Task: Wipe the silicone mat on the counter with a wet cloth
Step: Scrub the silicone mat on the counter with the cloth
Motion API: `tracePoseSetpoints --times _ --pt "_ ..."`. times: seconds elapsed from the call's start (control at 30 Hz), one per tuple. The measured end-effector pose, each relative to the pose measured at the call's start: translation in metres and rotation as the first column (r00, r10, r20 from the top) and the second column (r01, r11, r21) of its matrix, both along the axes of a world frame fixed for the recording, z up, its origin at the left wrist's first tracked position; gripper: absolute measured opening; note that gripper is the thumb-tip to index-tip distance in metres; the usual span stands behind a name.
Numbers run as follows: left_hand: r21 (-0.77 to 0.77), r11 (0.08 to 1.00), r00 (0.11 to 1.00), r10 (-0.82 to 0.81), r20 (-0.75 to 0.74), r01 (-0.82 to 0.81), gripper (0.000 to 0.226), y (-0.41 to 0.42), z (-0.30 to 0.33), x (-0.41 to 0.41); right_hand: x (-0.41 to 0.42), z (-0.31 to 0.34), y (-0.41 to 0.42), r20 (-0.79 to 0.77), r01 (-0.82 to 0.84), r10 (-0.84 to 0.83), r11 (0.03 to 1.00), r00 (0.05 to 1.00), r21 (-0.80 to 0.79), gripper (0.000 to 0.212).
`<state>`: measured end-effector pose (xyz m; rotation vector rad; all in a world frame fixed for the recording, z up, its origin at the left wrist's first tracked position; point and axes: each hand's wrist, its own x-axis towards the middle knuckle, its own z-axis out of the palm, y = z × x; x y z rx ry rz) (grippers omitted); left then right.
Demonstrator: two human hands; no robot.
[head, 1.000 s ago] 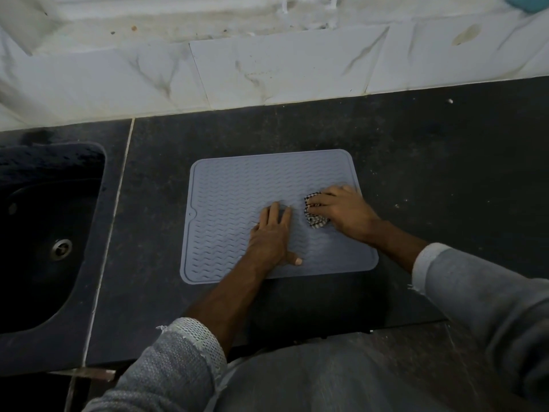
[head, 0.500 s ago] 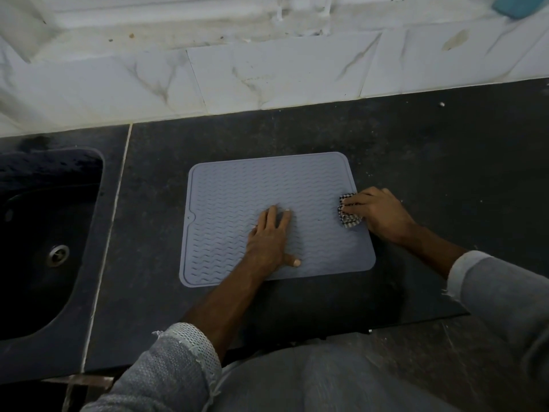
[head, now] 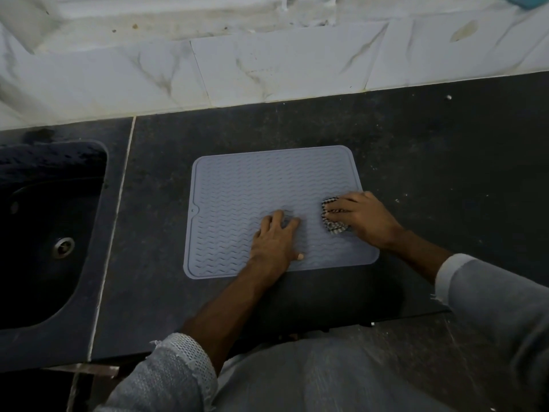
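**Q:** ok so what's your head cam showing, where's the mat?

**A:** The grey silicone mat [head: 267, 188] lies flat on the dark bench [head: 430, 162], wavy ridges up, with a little notch on its left edge. It's well apart from the sink [head: 50, 227] on the left, and there's a pale seam line in the bench between them.

**Q:** and your hands?

**A:** My left hand [head: 274, 239] is flat on the mat near its front edge, fingers straight and pressing down, thumb out to the side. That grip holds nothing. My right hand [head: 361, 217] is at the mat's right edge with its grip curled around a bunched checkered cloth [head: 332, 223], which sits on the mat just beside my left fingertips but apart from them.

**Q:** anything else in shot?

**A:** White marbled wall tiles [head: 282, 60] behind the bench, my grey sleeves at the bottom, and a few pale specks on the bench to the right.
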<state>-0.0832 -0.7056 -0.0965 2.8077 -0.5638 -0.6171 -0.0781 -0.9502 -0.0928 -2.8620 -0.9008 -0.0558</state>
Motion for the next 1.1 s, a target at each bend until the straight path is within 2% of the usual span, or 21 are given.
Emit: tracePoseSetpoints --times 0.2,0.3,0.43,0.63,0.8,0.97,1.1 --pt "-0.014 1.0 1.0 0.008 -0.021 -0.008 0.088 -0.001 0.001 0.0 -0.001 0.01 -0.014 -0.007 0.095 -0.095 0.995 0.995 -0.025 0.042" --pt "-0.008 1.0 1.0 0.014 -0.028 -0.015 0.089 -0.002 0.002 0.001 0.007 0.011 0.013 0.043 0.063 -0.065 0.997 0.997 0.035 0.041" --pt "0.003 1.0 0.999 0.023 -0.033 -0.023 0.09 -0.003 0.003 0.001 0.008 0.003 0.041 0.002 -0.06 0.06 0.998 0.998 0.02 0.037" --pt "-0.018 1.0 0.999 0.011 -0.03 -0.012 0.087 0.0 0.002 0.0 -0.007 0.002 -0.023 -0.036 0.088 -0.088 0.996 0.996 0.007 0.049" --pt "-0.027 0.999 1.0 0.025 -0.019 -0.025 0.087 -0.001 -0.001 0.0 0.002 0.011 -0.009 -0.005 0.077 -0.077 0.997 0.997 0.009 0.042" --pt "-0.013 0.999 0.999 0.039 -0.021 -0.039 0.09 -0.002 -0.004 0.001 0.003 0.005 0.037 -0.031 -0.037 0.038 0.999 0.999 0.007 0.041" --pt "-0.039 0.999 0.999 0.033 -0.015 -0.033 0.088 0.0 -0.007 -0.001 -0.01 0.002 0.007 -0.029 0.044 -0.044 0.999 0.999 0.006 0.044"
